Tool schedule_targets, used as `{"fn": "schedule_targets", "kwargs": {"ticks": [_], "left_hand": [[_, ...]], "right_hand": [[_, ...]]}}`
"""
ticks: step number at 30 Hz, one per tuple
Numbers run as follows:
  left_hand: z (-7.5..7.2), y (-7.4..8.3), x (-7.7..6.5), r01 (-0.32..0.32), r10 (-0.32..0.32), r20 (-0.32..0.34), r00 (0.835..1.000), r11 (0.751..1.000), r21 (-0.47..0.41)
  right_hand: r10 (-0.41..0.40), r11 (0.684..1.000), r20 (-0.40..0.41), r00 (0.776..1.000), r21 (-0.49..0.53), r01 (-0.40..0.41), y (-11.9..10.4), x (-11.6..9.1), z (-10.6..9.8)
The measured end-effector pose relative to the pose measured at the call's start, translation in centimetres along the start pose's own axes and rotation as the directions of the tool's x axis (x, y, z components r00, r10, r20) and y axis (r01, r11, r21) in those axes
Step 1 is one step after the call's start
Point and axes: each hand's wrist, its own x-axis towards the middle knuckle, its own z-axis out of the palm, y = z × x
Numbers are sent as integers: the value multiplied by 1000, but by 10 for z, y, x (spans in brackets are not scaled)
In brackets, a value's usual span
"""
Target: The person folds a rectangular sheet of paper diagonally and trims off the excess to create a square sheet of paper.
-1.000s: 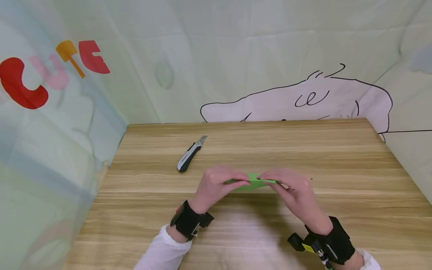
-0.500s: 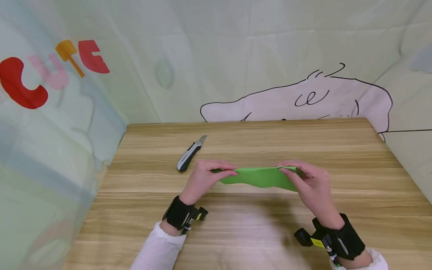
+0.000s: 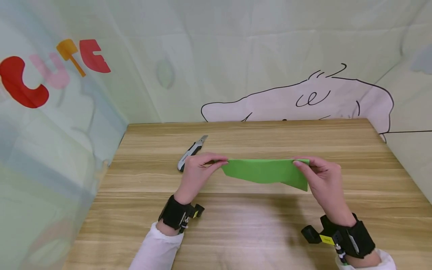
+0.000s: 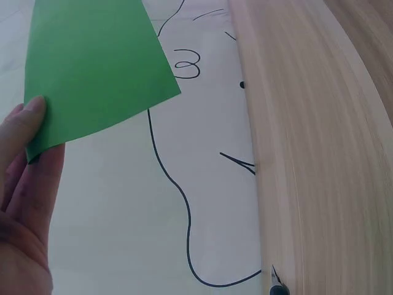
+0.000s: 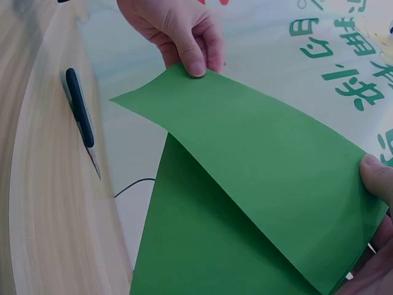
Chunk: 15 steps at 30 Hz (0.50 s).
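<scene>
A sheet of green paper (image 3: 263,170) hangs above the wooden table, stretched between both hands. My left hand (image 3: 197,174) pinches its left end between thumb and fingers. At the other end, my right hand (image 3: 322,183) grips the upper corner, thumb on the near face. The right wrist view shows the paper (image 5: 264,153) folded over, a front flap lying across a longer back layer, with the fold along the upper edge. In the left wrist view the thumb presses on a lower corner of the green paper (image 4: 92,67).
Behind the left hand a utility knife (image 3: 193,150) lies on the table (image 3: 145,213), its blade out and pointing to the back right. A printed cloth backdrop (image 3: 219,56) rises along the table's back and left edges.
Both hands have moved apart and a little away from the body, still holding the paper. The paper's long face has come into view, its lower edge now hanging down.
</scene>
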Motion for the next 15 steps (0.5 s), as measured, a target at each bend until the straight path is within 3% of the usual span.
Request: {"fn": "schedule_targets", "kwargs": {"ticks": [4, 9, 13, 15], "left_hand": [[-2, 2, 0, 4, -4, 0, 1000, 1000, -4], [-5, 4, 1, -41, 38, 35, 999, 996, 84], [-2, 5, 2, -101, 78, 123, 989, 975, 197], [1, 6, 1, -110, 75, 166, 983, 972, 207]], "right_hand": [[41, 999, 3, 999, -23, -41, 2, 0, -1], [17, 999, 28, 999, -31, -17, 4, 1, -1], [-107, 994, 38, 994, 5, 106, 5, 0, 1], [-204, 978, 32, 978, 45, 202, 4, -1, 6]]}}
